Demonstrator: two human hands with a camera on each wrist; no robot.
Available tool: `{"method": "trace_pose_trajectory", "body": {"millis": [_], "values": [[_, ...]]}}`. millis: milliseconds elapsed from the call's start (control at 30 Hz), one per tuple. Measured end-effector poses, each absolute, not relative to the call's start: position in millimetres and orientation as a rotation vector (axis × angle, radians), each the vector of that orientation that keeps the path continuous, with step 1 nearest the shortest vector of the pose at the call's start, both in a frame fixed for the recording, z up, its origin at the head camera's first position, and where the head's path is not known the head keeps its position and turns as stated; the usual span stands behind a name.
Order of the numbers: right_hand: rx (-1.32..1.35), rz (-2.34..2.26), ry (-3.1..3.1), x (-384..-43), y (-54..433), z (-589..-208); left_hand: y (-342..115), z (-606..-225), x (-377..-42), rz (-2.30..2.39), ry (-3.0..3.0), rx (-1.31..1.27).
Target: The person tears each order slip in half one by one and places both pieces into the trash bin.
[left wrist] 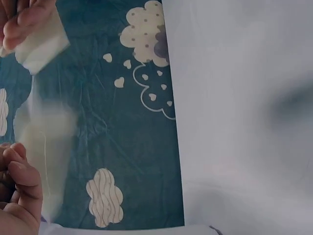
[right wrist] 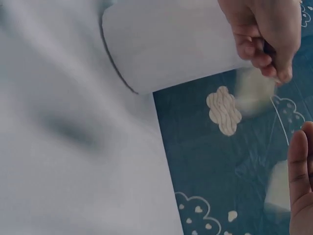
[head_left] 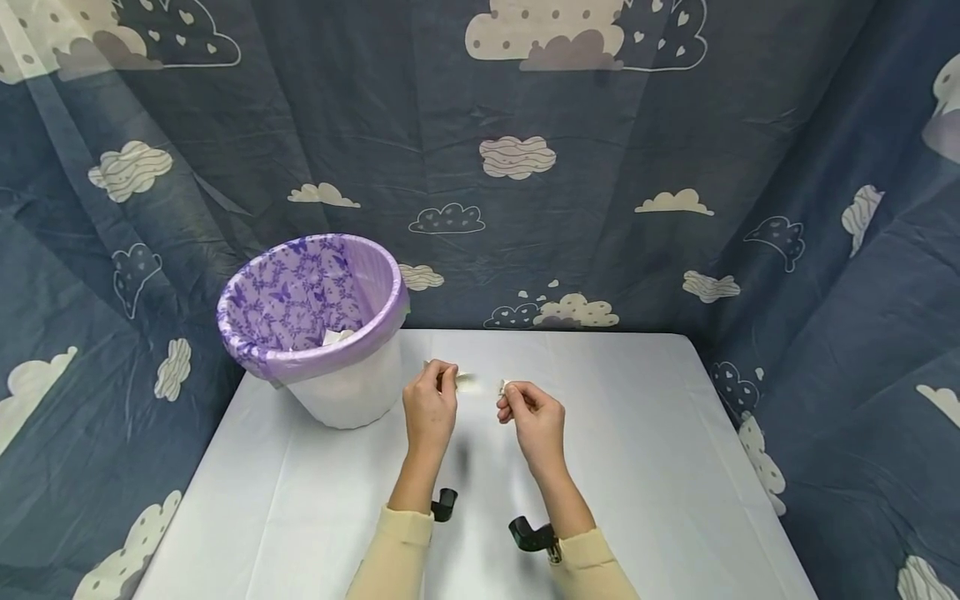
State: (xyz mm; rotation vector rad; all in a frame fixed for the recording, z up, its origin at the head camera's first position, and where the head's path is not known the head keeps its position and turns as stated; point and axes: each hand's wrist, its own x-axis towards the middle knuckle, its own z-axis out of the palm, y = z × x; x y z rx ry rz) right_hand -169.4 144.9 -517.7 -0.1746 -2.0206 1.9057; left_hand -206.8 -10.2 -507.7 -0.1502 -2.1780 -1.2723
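My left hand (head_left: 432,407) pinches a pale cream piece of paper (left wrist: 51,142) between thumb and fingers. The piece looks blurred in the wrist views. To its right, my right hand (head_left: 537,423) pinches another cream piece of paper (right wrist: 279,188), which hangs past the fingertips. Both hands are raised over the white table, with a narrow gap between them. A faint pale streak shows between the two pieces in the left wrist view. Left of the hands stands a white bin (head_left: 348,390) with a purple butterfly-patterned bag (head_left: 288,292) over its rim. A whitish scrap (head_left: 337,336) shows inside.
The white-covered table (head_left: 660,467) extends around and below the hands. Behind it and at both sides hangs a dark blue cloth (head_left: 405,108) with cloud prints. Black camera mounts (head_left: 532,535) sit at the wrists, next to cream sleeves (head_left: 393,554).
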Motion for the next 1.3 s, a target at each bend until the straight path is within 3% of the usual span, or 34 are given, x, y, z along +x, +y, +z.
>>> {"method": "trace_pose_trajectory", "body": {"millis": [700,1067,1300], "values": [[-0.248,1.779,-2.096,-176,156,-521,-12,-503,-203,-1.275,-2.254,-0.254],[0.055,1.604,-2.097,-206,123,-465,-35,-441,-204,-1.224,-1.927,-0.375],[0.32,1.589,-2.047,-229,80,-426,-66,-400,-204,-1.167,-1.749,-0.282]]}}
